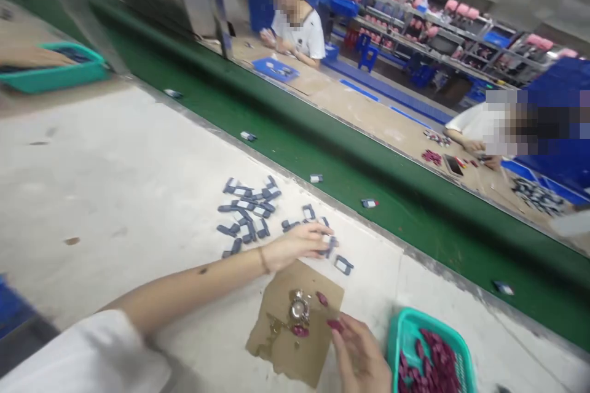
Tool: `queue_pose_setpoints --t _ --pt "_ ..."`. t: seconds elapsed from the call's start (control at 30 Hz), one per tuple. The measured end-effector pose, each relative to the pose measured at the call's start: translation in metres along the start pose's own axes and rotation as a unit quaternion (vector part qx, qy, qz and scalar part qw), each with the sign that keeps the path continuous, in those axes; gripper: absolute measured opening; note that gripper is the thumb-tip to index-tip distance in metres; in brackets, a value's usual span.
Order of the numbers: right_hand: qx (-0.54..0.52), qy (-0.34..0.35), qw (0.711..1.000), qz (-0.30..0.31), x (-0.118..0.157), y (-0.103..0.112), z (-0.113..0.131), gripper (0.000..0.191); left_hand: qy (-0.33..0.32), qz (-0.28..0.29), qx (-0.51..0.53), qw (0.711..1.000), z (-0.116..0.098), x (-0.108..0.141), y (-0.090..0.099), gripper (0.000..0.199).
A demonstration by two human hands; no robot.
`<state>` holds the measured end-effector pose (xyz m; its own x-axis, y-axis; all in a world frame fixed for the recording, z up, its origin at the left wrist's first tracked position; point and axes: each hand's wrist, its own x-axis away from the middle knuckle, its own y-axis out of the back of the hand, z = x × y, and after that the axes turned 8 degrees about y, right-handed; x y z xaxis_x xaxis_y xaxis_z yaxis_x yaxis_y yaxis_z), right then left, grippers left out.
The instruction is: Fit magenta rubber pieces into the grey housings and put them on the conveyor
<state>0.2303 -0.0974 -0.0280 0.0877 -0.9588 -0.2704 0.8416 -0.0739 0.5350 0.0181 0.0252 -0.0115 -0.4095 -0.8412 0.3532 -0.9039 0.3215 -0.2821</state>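
Observation:
My left hand (299,244) reaches over the white table, its fingers closed around a grey-blue plastic part (330,247). Another such part with a pale face (343,264) lies just to its right. A loose pile of the same grey-blue parts (246,204) spreads out to its left. My right hand (362,353) pinches a small dark red plastic piece (335,324) at the right edge of a brown cardboard sheet (313,356). On the cardboard sit a round metal dish (299,309) with pale contents and more dark red pieces (300,331), near wet-looking stains.
A turquoise basket (466,353) of dark red pieces stands right of my right hand. A green conveyor belt (286,156) carries spaced small parts beyond the table edge. Two people sit across it. At far left, another person's hand (39,56) is in a turquoise basket (55,78).

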Motion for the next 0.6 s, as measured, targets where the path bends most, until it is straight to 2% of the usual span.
queue_pose_setpoints --t 0.07,0.17,0.27,0.4,0.5,0.6 --pt "-0.009 0.032 0.998 0.047 -0.004 -0.015 0.012 0.014 0.028 -0.037 0.060 0.997 0.007 0.019 0.010 0.048" --pt "0.006 0.066 0.996 0.068 -0.010 -0.027 0.024 0.016 0.072 -0.071 0.100 0.990 0.013 0.039 0.015 0.042" --pt "0.030 0.098 0.991 0.084 -0.012 -0.032 0.029 0.022 0.095 -0.075 0.127 0.984 0.018 0.052 0.013 0.039" --pt "0.074 0.146 0.977 0.138 -0.012 -0.041 0.030 0.027 0.125 -0.079 0.201 0.968 0.028 0.060 0.011 0.042" --pt "0.099 0.152 0.970 0.161 -0.012 -0.044 0.030 0.029 0.138 -0.079 0.244 0.957 0.033 0.065 0.009 0.047" --pt "0.050 0.124 0.980 0.149 -0.015 -0.040 0.030 0.026 0.132 -0.072 0.240 0.959 0.034 0.069 0.005 0.048"
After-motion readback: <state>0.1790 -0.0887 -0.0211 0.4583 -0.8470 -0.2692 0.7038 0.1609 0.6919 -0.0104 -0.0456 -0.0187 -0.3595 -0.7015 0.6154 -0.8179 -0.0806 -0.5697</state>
